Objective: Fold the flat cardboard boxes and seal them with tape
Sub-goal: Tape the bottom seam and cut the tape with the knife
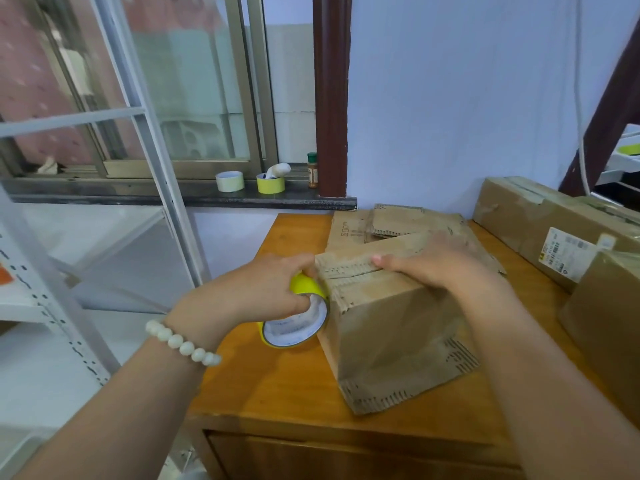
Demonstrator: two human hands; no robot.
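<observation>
Box point(391, 327) is folded up and stands mid-desk point(277, 386), one corner toward cam, top flaps down. The flap seam runs across the top near the front edge, w/ ragged corrugated edges showing.

L hand point(263, 289): grip curled round the yellow tape roll point(298, 320), fingers hooked into the core. Roll is tilted and butts against the box's left face just under the top edge. Can't tell if a tape end is stuck on the box yet. White bead bracelet point(183, 344) on L wrist.

R hand point(436, 261): grip spread flat, palm down on the box top, pressing the flaps. Thumb lies along the seam, pointing toward the roll. It holds nothing.

More flat cardboard point(349, 230) lies behind the box at the desk's back edge, touching or nearly so; partly hidden by R hand.

Right side of desk: long taped carton point(519, 216) w/ a shipping label point(568, 254), plus another brown carton point(606, 323) nearer cam, cut off by the frame.

Window sill point(138, 197) behind: pale tape roll point(229, 181), yellow tape roll no. 2 point(270, 184) w/ smth white stuck in its core, small green-cap bottle point(312, 169) by the brown post. Grey metal rack point(41, 306) to the left.
</observation>
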